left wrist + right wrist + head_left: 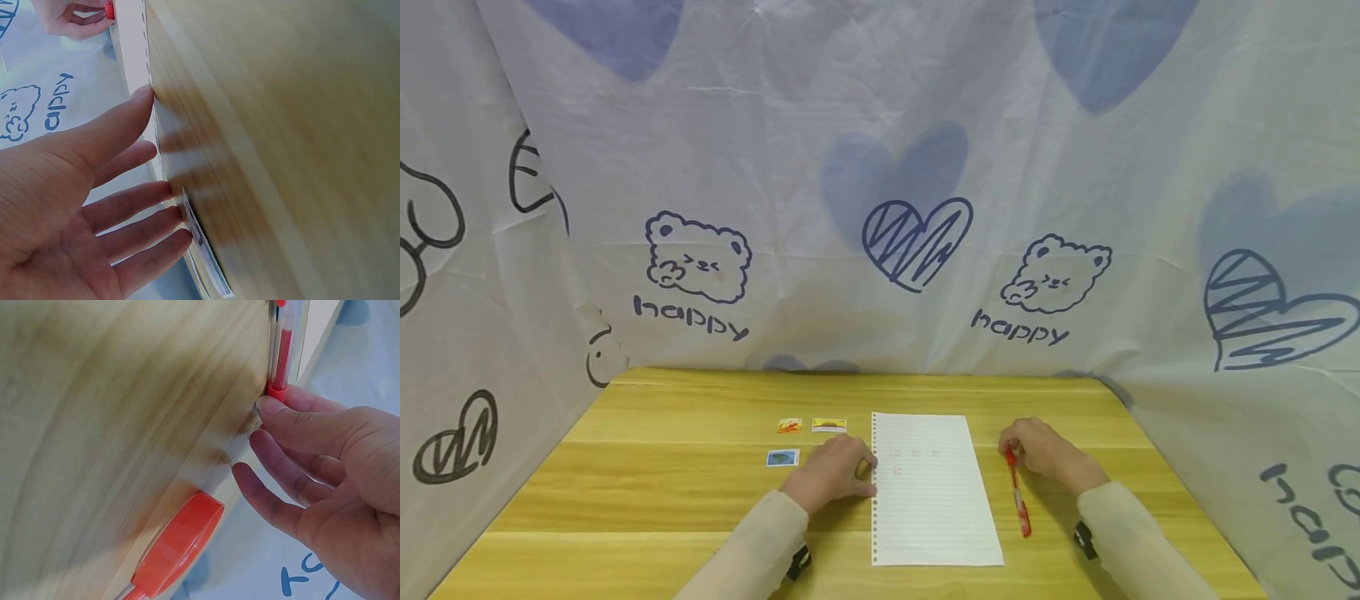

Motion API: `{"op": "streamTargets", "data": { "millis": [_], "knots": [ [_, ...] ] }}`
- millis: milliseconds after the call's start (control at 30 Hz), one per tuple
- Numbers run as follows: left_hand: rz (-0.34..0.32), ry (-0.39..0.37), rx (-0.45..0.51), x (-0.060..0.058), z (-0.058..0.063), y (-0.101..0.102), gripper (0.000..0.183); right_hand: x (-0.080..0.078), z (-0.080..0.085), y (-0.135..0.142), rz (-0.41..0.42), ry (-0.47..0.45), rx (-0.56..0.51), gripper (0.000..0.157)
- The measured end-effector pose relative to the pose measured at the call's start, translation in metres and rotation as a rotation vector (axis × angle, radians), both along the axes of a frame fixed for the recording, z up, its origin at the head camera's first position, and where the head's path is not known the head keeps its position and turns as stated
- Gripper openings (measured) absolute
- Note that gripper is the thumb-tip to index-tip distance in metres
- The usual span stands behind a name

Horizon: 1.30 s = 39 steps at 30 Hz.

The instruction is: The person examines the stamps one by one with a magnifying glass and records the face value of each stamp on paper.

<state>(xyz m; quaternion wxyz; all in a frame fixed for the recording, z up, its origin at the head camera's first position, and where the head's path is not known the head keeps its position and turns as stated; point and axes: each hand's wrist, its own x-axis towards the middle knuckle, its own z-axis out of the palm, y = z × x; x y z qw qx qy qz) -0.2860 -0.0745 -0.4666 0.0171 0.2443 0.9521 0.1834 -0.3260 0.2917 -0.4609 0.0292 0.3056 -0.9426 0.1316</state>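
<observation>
A sheet of lined paper with punched holes along its left edge lies on the table, a few faint handwritten numbers near its top. My left hand rests at that left edge, thumb and fingers spread and fairly straight, as the left wrist view also shows. To the right of the sheet lies a red pen with a clear barrel. At its far end, the thumb and forefinger of my right hand pinch the red tip. Three small stamp-like pictures, one blue, one yellow and one orange-red, lie beyond my left hand.
In the right wrist view, a round red-rimmed thing with a handle, like a magnifying glass, lies near my right hand; the head view does not show it. The wood-grain table ends at a white printed cloth behind and beside it.
</observation>
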Motion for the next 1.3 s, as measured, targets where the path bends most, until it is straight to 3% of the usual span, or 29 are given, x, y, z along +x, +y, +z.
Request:
{"op": "streamTargets", "data": {
  "millis": [867, 1133, 1300],
  "knots": [
    [0.006, -0.012, -0.004, 0.001, 0.005, 0.002, 0.040, 0.002, 0.004, 0.001, 0.000, -0.031, -0.014, 0.037],
    [-0.017, 0.008, 0.049, -0.003, 0.009, -0.007, 0.039, 0.003, 0.005, 0.002, -0.070, -0.060, -0.086, 0.036],
    [0.034, -0.028, 0.100, -0.014, 0.018, -0.022, 0.040, 0.008, 0.008, 0.008, -0.168, -0.133, -0.149, 0.028]
  ]
}}
